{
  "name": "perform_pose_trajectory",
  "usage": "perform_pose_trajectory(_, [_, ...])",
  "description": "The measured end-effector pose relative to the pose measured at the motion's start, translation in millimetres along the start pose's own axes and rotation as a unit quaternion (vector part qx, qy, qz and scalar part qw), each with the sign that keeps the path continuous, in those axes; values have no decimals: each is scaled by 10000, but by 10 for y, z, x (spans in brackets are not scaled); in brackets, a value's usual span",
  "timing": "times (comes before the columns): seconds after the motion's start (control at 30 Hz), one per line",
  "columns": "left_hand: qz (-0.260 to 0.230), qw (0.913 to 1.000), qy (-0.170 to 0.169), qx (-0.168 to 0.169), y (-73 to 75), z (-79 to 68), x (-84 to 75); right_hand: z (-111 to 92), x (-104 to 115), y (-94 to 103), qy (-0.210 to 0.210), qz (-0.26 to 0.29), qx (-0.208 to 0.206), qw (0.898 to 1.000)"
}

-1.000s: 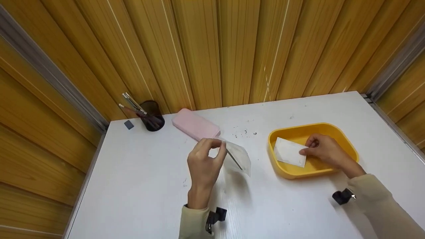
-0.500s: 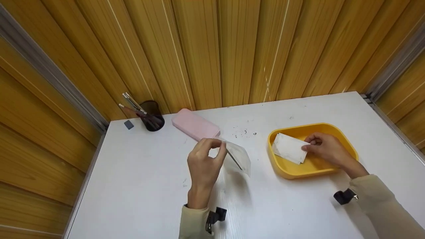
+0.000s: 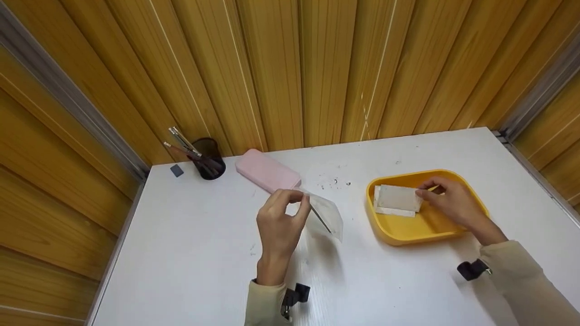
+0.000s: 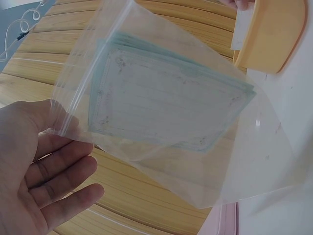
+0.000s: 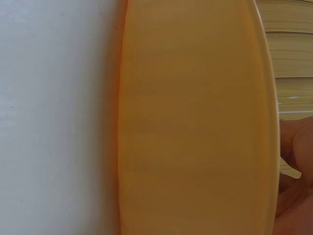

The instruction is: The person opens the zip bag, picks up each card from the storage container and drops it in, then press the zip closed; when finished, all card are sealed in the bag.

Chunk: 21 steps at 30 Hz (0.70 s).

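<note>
My left hand [image 3: 281, 222] pinches the top edge of a clear zip bag [image 4: 161, 181] between thumb and forefinger, holding it up over the table. Inside the bag lies a small stack of pale, patterned cards [image 4: 161, 98] with bluish-green edges. Over the yellow tray [image 3: 394, 237], my right hand [image 3: 451, 201] pinches a white card [image 3: 398, 197] by its right end. Another white card [image 3: 394, 212] shows beneath it, slightly offset. In the right wrist view the tray wall covers most of the picture, and only part of the right hand [image 5: 298, 171] shows past its rim.
Behind the left hand lies a pink case [image 3: 267, 170]. At the back left stands a dark pen cup [image 3: 210, 158] with pencils, beside a small blue-grey eraser [image 3: 176, 170]. Wood-patterned panels [image 3: 326, 68] rise along the table's back edge.
The upper card in my right hand has turned and shifted upward, so the lower card shows along its left and bottom edges. My left hand and the bag have stayed nearly still.
</note>
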State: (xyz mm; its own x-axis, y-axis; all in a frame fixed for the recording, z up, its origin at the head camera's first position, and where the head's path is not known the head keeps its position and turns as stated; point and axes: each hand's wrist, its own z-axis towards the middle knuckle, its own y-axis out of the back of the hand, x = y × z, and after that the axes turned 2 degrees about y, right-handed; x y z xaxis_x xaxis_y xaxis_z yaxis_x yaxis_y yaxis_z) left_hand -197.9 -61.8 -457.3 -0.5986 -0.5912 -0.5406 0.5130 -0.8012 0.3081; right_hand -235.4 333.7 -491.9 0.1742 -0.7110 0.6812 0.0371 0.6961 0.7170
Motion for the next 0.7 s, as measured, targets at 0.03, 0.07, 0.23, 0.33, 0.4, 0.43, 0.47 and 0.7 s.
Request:
perform_pose_trajectory(0.03, [-2,10000,-6,0,-2,-1,2,-3,8,12,45,27,-29,10000])
perform_pose_trajectory(0.07, [-5,10000,-12,1,-3,-1,2,-5,18,25,74,53,-50,9999])
perform_pose_trajectory(0.23, [-3,10000,-15,7,-5,-1,-1,-20,105,88,195,139,-167,9996])
perform_pose_trajectory(0.33, [-1,10000,-5,10,-3,-3,-4,-35,190,113,298,161,-290,9990])
perform_pose_trajectory(0.4, [0,10000,-8,14,-3,-3,-8,-47,261,122,386,207,-405,9982])
perform_pose_trajectory(0.43, [1,10000,-11,16,-3,-3,-9,-53,301,126,419,237,-466,9978])
perform_pose_trajectory(0.47, [2,10000,-10,19,-3,-3,-11,-58,342,128,456,281,-532,9971])
perform_pose_trajectory(0.7, [13,10000,10,42,1,-4,-16,-104,665,127,915,512,-931,9901])
